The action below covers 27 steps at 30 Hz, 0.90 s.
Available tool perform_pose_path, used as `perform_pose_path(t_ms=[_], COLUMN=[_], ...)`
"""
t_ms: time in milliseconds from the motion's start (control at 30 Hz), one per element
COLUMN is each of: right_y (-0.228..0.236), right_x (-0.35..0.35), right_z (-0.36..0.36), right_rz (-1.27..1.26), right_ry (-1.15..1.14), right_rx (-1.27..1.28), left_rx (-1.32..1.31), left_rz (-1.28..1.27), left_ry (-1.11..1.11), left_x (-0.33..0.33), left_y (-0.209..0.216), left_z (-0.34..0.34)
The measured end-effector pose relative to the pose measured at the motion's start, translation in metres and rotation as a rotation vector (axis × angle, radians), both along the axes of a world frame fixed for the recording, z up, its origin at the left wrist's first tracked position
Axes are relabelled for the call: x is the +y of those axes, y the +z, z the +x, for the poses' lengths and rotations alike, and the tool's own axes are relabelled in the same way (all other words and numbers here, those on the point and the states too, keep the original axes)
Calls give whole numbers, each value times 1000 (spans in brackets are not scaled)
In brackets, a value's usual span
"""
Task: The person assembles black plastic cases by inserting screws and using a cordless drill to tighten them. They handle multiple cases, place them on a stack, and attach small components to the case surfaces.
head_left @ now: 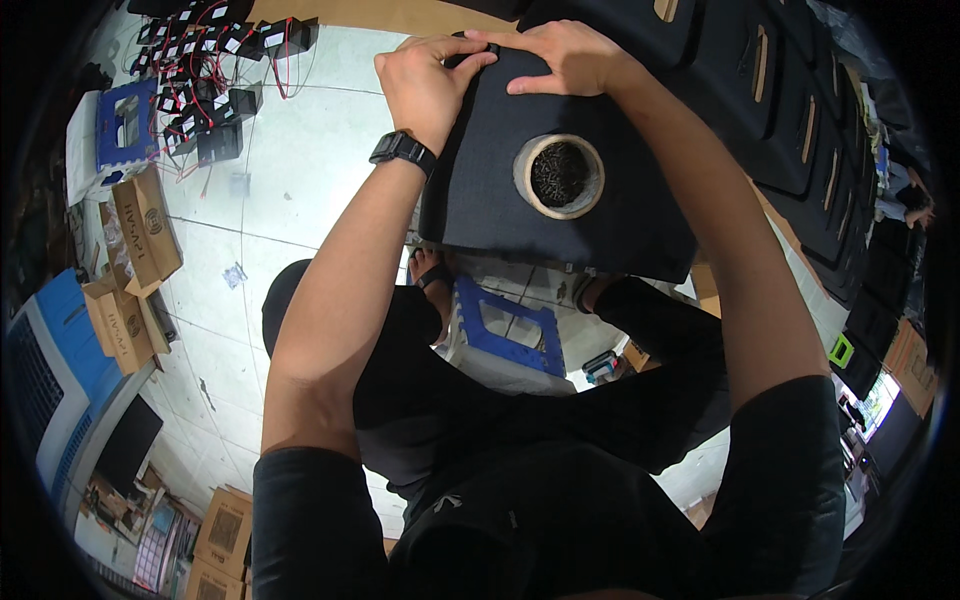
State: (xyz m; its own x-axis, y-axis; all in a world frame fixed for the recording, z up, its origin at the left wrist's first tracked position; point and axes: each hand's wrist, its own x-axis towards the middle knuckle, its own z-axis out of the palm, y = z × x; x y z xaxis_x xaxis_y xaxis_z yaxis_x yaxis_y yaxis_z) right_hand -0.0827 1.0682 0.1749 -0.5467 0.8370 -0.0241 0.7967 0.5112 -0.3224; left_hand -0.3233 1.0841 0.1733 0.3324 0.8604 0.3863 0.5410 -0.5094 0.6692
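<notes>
A black, felt-covered box stands in front of me, between my knees and my hands. At its far edge, my left hand, a black watch on its wrist, is closed in a pinch on a small black piece. My right hand reaches in from the right. Its index finger stretches left to touch that piece, while its thumb lies apart on the box top; it grips nothing. Nearer to me on the box sits a round, cream-rimmed container full of dark screws. The fingertips partly hide the small piece.
Several black boxes with slots line the right side. Small black batteries with red wires lie at far left, near a blue-topped stool. Opened cardboard boxes are at left. Another blue-topped stool stands between my legs.
</notes>
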Motion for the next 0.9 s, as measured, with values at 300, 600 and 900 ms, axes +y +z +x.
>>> perform_pose_path(t_ms=[300,600,900], right_y=[20,16,7], right_x=[-2,-3,-3], right_z=[-8,-4,-1], right_rz=[-146,-79,-64], right_ry=[-28,-33,-18], right_rx=[-91,-69,-4], left_rx=[50,463,734], left_rz=[24,90,-223], left_ry=[48,79,52], left_x=[-9,-43,-55], left_y=[-2,-1,8], left_z=[5,-9,0])
